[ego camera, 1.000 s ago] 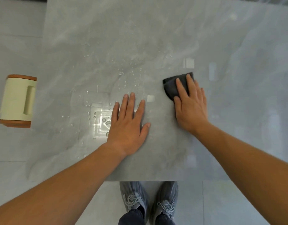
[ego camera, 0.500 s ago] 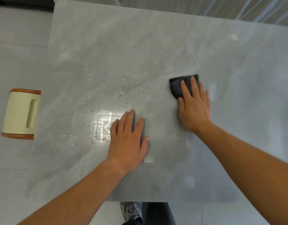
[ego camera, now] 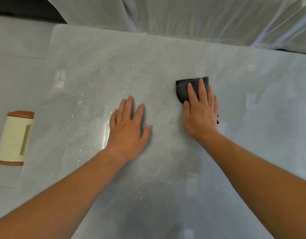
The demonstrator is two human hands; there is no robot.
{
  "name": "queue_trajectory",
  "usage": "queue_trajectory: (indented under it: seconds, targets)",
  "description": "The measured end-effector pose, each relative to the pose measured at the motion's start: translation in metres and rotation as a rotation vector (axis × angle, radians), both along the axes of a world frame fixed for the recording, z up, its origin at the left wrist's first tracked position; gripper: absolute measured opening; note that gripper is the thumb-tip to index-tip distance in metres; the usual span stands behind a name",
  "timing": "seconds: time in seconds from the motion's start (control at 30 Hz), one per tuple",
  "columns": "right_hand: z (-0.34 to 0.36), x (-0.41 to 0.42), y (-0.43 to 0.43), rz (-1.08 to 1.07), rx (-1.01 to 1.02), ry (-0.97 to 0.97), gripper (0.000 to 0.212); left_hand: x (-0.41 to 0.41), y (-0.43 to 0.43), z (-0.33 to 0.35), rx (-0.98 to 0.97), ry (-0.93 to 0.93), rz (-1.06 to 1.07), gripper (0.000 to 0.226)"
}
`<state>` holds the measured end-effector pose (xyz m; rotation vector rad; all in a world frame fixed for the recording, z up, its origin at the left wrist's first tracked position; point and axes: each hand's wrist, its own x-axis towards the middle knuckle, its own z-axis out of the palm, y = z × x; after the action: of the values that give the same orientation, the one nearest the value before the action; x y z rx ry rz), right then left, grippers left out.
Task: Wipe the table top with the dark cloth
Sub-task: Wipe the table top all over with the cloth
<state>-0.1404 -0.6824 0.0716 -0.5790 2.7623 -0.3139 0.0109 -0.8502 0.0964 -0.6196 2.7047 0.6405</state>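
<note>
Pressing flat: right hand (ego camera: 200, 111) on dark cloth (ego camera: 182, 89), left hand (ego camera: 128, 128) on table top (ego camera: 166, 57).

Count on inspection: one grey marbled table top (ego camera: 183, 54). One dark cloth (ego camera: 182, 87). Two bare hands, one left hand (ego camera: 128, 128) and one right hand (ego camera: 199, 112). One cream cylinder (ego camera: 12, 138), with two brown end caps and one handle. Water droplets (ego camera: 131, 87): many, too small and scattered to count.
</note>
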Motion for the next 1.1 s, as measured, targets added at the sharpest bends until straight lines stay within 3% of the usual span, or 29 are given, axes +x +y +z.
queue_trajectory:
  seconds: [0.07,0.2,0.3,0.5,0.57,0.67,0.77,0.83,1.0,1.1]
  targets:
    - [-0.001,0.012,-0.003,0.066,-0.004,0.035,0.056,-0.013,-0.007,0.0,-0.012,-0.002,0.012,0.069]
    - [0.0,0.048,0.025,0.404,0.008,0.035,0.057,-0.027,-0.011,-0.001,-0.044,-0.078,-0.012,0.07]
    - [-0.004,0.013,0.029,0.525,0.023,0.039,0.056,-0.026,-0.007,-0.004,-0.077,-0.103,-0.028,0.071]
    - [-0.005,-0.058,-0.026,0.116,-0.029,0.047,0.054,-0.025,-0.003,-0.008,-0.093,-0.055,-0.008,0.073]
    - [-0.003,-0.04,-0.031,0.136,-0.041,0.073,0.056,-0.025,-0.003,-0.009,-0.08,-0.038,0.001,0.074]
    - [0.001,0.001,-0.01,0.378,-0.033,0.066,0.057,-0.026,-0.004,-0.009,-0.064,-0.025,0.0,0.075]
    - [-0.001,-0.011,0.001,0.523,-0.011,0.021,0.055,-0.026,-0.005,-0.009,-0.064,-0.022,0.002,0.074]
    - [-0.004,-0.043,-0.015,0.475,-0.016,0.048,0.056,-0.026,-0.005,-0.01,-0.069,-0.02,0.002,0.074]
    - [-0.003,-0.107,-0.085,0.022,-0.062,0.039,0.055,-0.022,-0.009,-0.015,-0.095,-0.009,-0.024,0.074]
    - [-0.003,-0.072,-0.096,0.134,-0.069,0.082,0.056,-0.021,-0.011,-0.017,-0.098,0.007,-0.034,0.073]
